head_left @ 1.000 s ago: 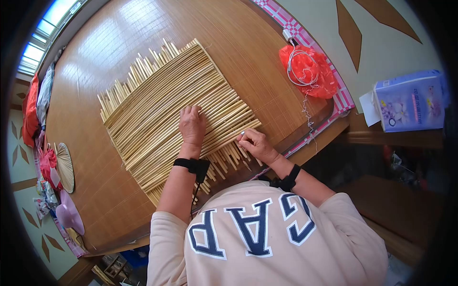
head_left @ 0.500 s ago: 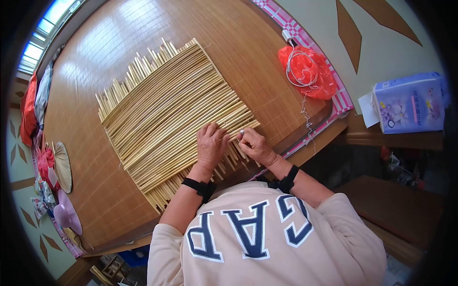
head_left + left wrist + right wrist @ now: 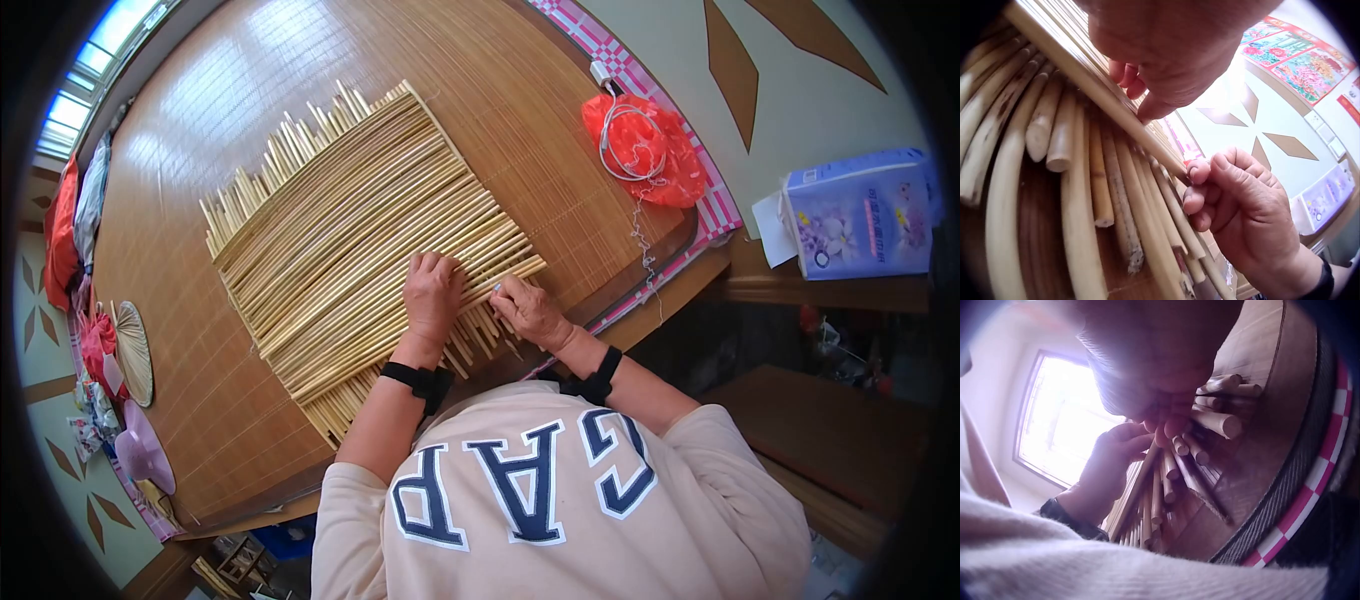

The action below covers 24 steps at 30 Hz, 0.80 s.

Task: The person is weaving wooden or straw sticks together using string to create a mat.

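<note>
A square panel of pale yellow sticks point(image 3: 340, 240) lies side by side over a crossing layer, whose stick ends point(image 3: 485, 335) jut out past the front edge. My left hand point(image 3: 433, 300) is over the front edge with curled fingers on the outermost stick point(image 3: 1094, 94); part of its grip is hidden. Just to its right, my right hand point(image 3: 535, 312) pinches that stick near its right end, thumb against bent fingers in the left wrist view. Cut stick ends point(image 3: 1232, 427) show beside the right fingertips in the right wrist view.
The panel rests on a large brown mat-covered surface point(image 3: 520, 120) edged with pink checked cloth point(image 3: 715, 210). A red plastic bag point(image 3: 670, 160) with a white cable lies at the right, by a purple tissue pack point(image 3: 855, 215). A fan point(image 3: 133, 355) and a pink hat point(image 3: 143, 447) are at left.
My left hand has come from the middle of the panel to its front edge beside the right hand, then shifted slightly left. The right hand has moved slightly left along the edge.
</note>
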Available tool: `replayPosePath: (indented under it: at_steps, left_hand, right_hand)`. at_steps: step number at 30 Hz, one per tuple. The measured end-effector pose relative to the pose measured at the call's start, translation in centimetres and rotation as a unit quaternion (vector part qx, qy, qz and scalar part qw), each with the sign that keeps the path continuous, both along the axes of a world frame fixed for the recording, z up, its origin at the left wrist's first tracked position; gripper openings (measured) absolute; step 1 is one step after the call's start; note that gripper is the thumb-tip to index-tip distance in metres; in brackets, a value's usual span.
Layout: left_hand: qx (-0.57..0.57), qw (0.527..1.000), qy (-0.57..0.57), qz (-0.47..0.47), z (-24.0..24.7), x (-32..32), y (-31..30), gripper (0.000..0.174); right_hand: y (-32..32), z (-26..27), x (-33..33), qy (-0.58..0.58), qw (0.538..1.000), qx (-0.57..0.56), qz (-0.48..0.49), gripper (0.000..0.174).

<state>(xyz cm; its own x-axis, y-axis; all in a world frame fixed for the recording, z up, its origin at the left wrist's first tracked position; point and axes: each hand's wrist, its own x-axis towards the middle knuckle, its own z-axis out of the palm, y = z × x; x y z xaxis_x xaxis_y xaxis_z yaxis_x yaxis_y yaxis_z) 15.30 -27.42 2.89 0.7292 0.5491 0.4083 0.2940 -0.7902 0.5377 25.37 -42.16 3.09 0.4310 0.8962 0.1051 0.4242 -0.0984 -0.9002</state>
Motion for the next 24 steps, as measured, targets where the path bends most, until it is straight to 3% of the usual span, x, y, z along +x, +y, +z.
replayPosePath:
  at_steps: [3, 13, 24]
  left_hand:
    - [-0.008, 1.0, -0.022, 0.007, -0.5, 0.2, 0.6, 0.006]
    - [0.006, 0.996, 0.094, -0.012, 0.5, 0.5, 1.5, 0.017]
    - [-0.006, 0.997, 0.075, 0.036, -0.4, 0.8, 1.8, 0.012]
  right_hand:
    - [0.0, 0.1, -0.1, -0.005, 1.0, 0.003, -0.001, 0.009]
    - [-0.1, 0.2, -0.3, 0.055, 0.997, -0.045, -0.007, 0.01]
    - [-0.1, -0.3, -0.4, -0.048, 0.999, -0.003, -0.018, 0.012]
